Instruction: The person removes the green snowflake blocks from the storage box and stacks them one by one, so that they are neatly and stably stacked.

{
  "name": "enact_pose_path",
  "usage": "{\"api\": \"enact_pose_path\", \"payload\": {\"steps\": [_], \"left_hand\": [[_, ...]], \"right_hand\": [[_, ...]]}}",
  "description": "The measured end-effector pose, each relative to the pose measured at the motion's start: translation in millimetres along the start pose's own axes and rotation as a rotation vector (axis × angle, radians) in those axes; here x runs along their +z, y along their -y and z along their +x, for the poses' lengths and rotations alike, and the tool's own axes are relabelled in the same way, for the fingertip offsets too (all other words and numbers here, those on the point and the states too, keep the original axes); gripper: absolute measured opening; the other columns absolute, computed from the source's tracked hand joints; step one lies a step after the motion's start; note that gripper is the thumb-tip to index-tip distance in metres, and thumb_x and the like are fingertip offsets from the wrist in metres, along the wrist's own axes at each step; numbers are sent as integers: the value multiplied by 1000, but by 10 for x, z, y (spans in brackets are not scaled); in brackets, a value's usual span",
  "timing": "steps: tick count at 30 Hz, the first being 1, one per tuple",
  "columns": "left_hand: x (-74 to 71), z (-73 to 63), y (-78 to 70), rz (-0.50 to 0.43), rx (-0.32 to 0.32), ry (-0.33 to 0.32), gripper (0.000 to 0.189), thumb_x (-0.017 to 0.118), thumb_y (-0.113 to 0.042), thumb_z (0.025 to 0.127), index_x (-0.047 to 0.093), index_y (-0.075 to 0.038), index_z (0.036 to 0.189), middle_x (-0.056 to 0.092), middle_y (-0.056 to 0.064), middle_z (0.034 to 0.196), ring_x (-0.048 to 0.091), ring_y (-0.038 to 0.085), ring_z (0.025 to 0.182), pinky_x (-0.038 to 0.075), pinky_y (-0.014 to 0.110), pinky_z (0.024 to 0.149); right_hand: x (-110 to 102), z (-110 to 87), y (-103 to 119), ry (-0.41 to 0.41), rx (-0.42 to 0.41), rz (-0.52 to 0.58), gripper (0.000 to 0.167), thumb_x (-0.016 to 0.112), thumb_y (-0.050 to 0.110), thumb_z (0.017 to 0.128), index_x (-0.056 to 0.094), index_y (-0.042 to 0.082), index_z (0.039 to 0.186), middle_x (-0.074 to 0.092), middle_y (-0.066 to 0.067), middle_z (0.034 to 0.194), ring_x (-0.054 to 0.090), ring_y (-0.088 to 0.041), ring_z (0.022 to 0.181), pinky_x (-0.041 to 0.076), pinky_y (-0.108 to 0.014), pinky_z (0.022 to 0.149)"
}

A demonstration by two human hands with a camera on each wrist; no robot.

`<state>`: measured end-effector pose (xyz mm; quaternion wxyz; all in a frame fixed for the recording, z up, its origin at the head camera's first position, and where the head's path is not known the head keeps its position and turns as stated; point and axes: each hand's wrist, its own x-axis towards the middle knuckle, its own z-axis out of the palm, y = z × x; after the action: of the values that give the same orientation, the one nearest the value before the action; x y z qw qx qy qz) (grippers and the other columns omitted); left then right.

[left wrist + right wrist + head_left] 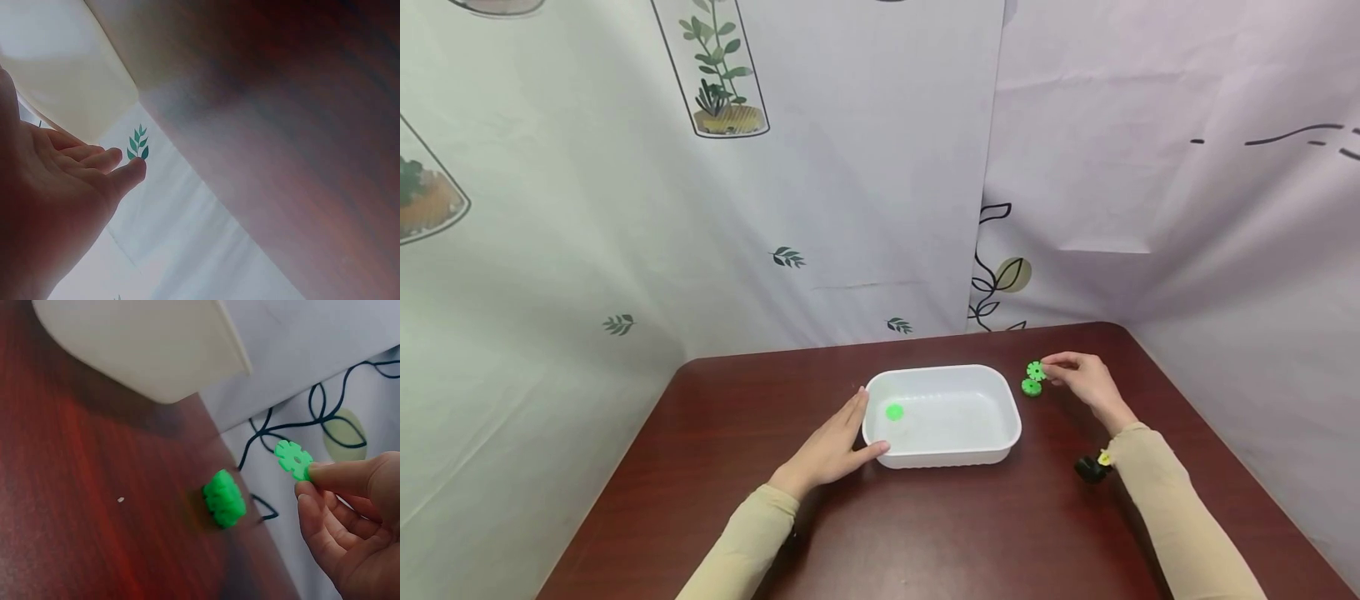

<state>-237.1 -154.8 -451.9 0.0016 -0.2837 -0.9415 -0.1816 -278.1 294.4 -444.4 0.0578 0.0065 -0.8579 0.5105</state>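
Between thumb and finger my right hand [350, 512] pinches a green notched disc [292, 459] with a small hole in its middle. Just below that disc, a small stack of green notched discs [225, 499] stands on the table, to the right of a white rectangular basin [940, 458]. Inside the basin, near its left end, lies another green disc [894, 412]. My left hand [831, 450] rests against the basin's left side, fingers straight along the wall and thumb at the front rim. In the left wrist view the left hand's fingers stretch toward the pale basin wall.
The dark red-brown table [925, 533] runs back to a patterned cloth [865, 208] hanging behind it. A black object [1091, 469] with a yellow flower-like piece sits by the right wrist. A tiny white speck [121, 500] lies on the table near the stack.
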Motion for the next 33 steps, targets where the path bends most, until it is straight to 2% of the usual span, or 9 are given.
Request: {"api": "enact_pose_path", "payload": {"steps": [5, 12, 16, 25, 29, 33], "left_hand": [[0, 2, 10, 6, 2, 3, 100, 50, -68, 96, 16, 3, 159, 17, 19, 165, 22, 30, 151, 26, 44, 120], [9, 12, 17, 2, 8, -2, 100, 50, -68, 96, 16, 3, 159, 19, 20, 165, 23, 32, 151, 26, 44, 120], [21, 17, 21, 12, -2, 11, 100, 48, -69, 96, 15, 1, 159, 17, 17, 166, 21, 28, 152, 25, 42, 120], [30, 14, 32, 19, -3, 4, 100, 49, -68, 96, 16, 1, 159, 17, 16, 166, 20, 26, 152, 25, 42, 120], [31, 14, 36, 19, -1, 9, 100, 48, -68, 96, 15, 2, 159, 16, 17, 166, 21, 29, 152, 25, 42, 120], [21, 12, 30, 15, -5, 11, 100, 49, -68, 96, 15, 1, 159, 16, 16, 166, 20, 26, 152, 25, 42, 120]], "right_hand": [[49, 19, -63, 17, 23, 12, 34, 68, 15, 98, 67, -11, 120, 69, -25, 115, 71, -35, 94, 59, -34, 79], [108, 35, -123, 39, 55, 16, 33, 68, 13, 97, 67, -12, 119, 67, -27, 116, 71, -27, 89, 59, -30, 76], [120, 33, -147, 44, 68, 34, 33, 67, 11, 97, 66, -14, 119, 66, -28, 116, 70, -20, 86, 58, -26, 74], [127, 61, -191, 60, 57, 69, 32, 67, 7, 96, 66, -16, 118, 68, -29, 114, 68, -8, 80, 59, -24, 73], [117, 67, -208, 59, 48, 76, 31, 67, 5, 96, 66, -17, 117, 69, -27, 111, 69, -7, 78, 59, -25, 72], [108, 66, -209, 60, 55, 74, 32, 68, 6, 95, 66, -17, 118, 70, -27, 111, 70, -9, 80, 59, -26, 73]]}}
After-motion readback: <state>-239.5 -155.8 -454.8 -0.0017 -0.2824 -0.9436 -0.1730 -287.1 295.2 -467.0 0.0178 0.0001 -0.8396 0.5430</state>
